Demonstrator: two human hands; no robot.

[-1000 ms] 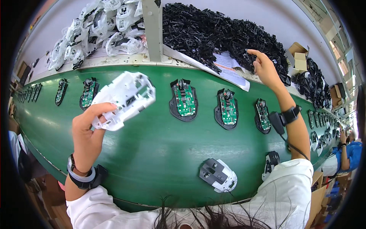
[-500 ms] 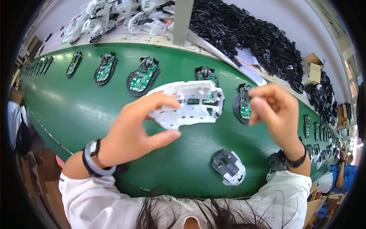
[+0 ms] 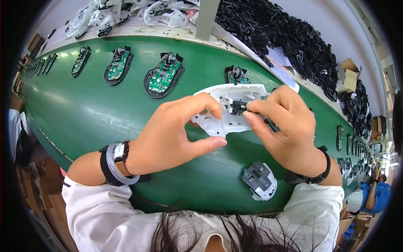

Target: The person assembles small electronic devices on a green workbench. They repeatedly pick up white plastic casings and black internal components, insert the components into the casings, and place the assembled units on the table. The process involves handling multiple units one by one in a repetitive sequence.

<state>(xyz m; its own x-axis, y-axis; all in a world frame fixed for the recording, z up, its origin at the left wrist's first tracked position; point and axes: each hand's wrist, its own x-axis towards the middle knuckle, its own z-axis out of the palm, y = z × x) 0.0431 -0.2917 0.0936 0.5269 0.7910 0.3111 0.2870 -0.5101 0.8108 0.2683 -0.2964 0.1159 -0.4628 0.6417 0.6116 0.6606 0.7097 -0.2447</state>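
My left hand (image 3: 168, 130) grips the left end of a white plastic mouse shell (image 3: 226, 124), its hollow inside turned up. Pinched between the thumb and fingers of my right hand (image 3: 287, 132) is a small black plastic part (image 3: 239, 108), set against the inside of the shell. Fingertips hide part of its right end. Just behind the shell is a mouse base with a green circuit board (image 3: 237, 75), partly covered by it. A grey-and-white mouse cover (image 3: 260, 180) lies on the green table, nearer to me.
Further mouse bases with boards (image 3: 164, 76) stand in a row along the green table (image 3: 92, 126). Behind it are a heap of small black parts (image 3: 277, 38), white shells (image 3: 166, 16) and a metal post (image 3: 205, 21). A person in blue (image 3: 380, 196) sits far right.
My right hand has come left to the shell, bringing the black part against its inside. The left hand and shell have shifted right. Mouse bases on the table appear slightly displaced.
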